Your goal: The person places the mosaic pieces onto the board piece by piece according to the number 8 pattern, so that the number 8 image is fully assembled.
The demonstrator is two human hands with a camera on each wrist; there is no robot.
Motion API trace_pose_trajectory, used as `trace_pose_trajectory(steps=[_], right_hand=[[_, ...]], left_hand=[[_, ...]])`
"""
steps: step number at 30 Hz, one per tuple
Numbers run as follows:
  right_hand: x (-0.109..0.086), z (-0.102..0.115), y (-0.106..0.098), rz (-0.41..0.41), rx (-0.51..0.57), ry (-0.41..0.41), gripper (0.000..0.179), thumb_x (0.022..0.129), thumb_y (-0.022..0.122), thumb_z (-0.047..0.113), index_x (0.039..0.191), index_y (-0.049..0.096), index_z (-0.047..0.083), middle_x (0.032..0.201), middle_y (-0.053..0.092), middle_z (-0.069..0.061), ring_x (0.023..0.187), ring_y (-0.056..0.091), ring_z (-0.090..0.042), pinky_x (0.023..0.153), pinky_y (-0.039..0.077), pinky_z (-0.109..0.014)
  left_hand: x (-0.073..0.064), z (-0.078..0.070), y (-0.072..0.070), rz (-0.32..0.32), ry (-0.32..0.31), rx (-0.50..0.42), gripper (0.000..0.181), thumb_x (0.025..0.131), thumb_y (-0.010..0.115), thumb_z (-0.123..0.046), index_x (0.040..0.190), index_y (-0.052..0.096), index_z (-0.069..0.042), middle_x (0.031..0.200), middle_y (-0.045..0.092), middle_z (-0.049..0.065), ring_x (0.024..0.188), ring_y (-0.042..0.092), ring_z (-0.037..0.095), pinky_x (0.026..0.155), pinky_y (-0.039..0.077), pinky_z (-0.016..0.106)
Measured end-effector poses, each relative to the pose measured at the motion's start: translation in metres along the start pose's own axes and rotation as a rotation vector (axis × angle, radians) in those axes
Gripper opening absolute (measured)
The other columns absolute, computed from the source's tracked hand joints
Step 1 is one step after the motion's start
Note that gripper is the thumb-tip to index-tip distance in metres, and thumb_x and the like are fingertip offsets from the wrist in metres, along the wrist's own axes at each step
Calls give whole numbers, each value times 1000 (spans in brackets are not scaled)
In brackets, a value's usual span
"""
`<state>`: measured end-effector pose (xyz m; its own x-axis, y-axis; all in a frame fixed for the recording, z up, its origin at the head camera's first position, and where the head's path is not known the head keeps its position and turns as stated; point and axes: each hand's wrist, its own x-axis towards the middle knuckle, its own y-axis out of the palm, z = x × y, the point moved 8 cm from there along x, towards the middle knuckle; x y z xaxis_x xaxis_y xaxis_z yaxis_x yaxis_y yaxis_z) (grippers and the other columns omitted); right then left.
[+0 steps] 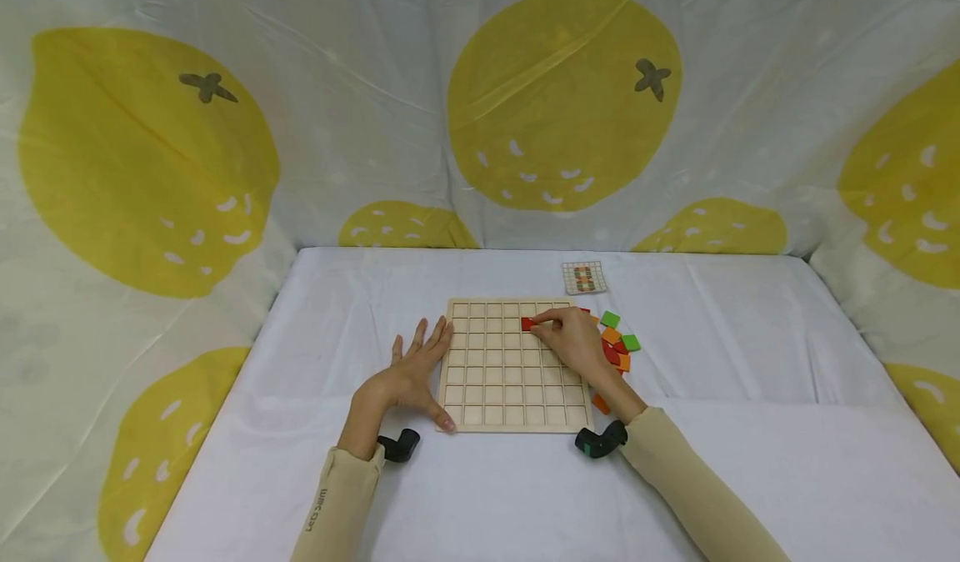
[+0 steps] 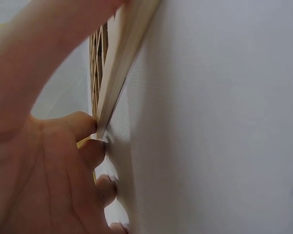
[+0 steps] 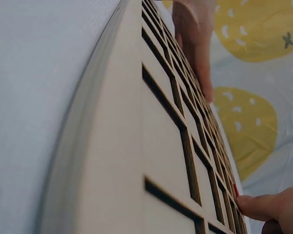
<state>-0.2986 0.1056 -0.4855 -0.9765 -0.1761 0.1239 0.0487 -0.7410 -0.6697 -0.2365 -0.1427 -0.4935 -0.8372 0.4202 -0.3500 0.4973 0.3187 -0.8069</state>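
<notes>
A wooden grid board (image 1: 516, 429) with square cells lies on the white cloth. My right hand (image 1: 576, 341) reaches over the board's right side and pinches a small red square tile (image 1: 527, 324) at a cell in the upper rows. In the right wrist view, only a sliver of that red tile (image 3: 236, 190) shows beside the fingertip. Fingers spread, my left hand (image 1: 408, 380) rests against the board's left edge, its thumb at the near left corner. The left wrist view shows fingertips right at the board's wooden side (image 2: 118, 68).
To the right of the board lie several loose tiles, among them a green tile (image 1: 611, 319) and an orange tile (image 1: 601, 403); my right hand and forearm partly cover this pile. Behind the board lies a small card (image 1: 583, 278) printed with a coloured grid pattern. A lemon-print curtain (image 1: 360, 128) stands behind the table.
</notes>
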Motion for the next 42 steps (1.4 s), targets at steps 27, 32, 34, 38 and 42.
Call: trace_pose_trajectory(steps=[27,32,34,38,42], right_hand=[[-27,-25,-49,-41,-38,57,27,91,80,20,112,80,2,53,35,4,46,31,-10,45,22,-21],[-40,-41,-69,-48,-64,123,29,92,79,19,116,78,3,54,40,3,45,38,-12,44,25,-20],[-44,-47,-74,-44,-74,146,31,93,79,20,118,78,2,55,41,2,47,40,-14,45,25,-21],[-49,-58,-83,-45,-107,171,33,93,78,24,119,77,3,58,41,1,53,42,-17,47,25,-22],[-51,-66,-88,-50,-118,172,31,94,77,22,118,78,2,58,40,0,54,43,-18,48,25,-23]], left_hand=[[-3,-2,-1,8,-35,6,157,54,102,-45,167,-2,-14,175,-12,8,161,-18,38,118,-14,78],[-2,-1,-1,13,-15,-3,158,53,102,-43,167,-2,-12,175,-13,8,160,-19,39,117,-15,78],[-2,0,-2,15,-10,-3,158,52,102,-42,167,-2,-12,175,-13,8,160,-19,39,117,-15,78],[-2,1,-3,12,-5,-7,159,50,103,-42,167,-1,-11,175,-13,9,160,-19,40,117,-15,78],[-2,1,-2,15,-9,-19,160,50,103,-42,167,-1,-11,175,-12,9,160,-19,39,117,-15,78]])
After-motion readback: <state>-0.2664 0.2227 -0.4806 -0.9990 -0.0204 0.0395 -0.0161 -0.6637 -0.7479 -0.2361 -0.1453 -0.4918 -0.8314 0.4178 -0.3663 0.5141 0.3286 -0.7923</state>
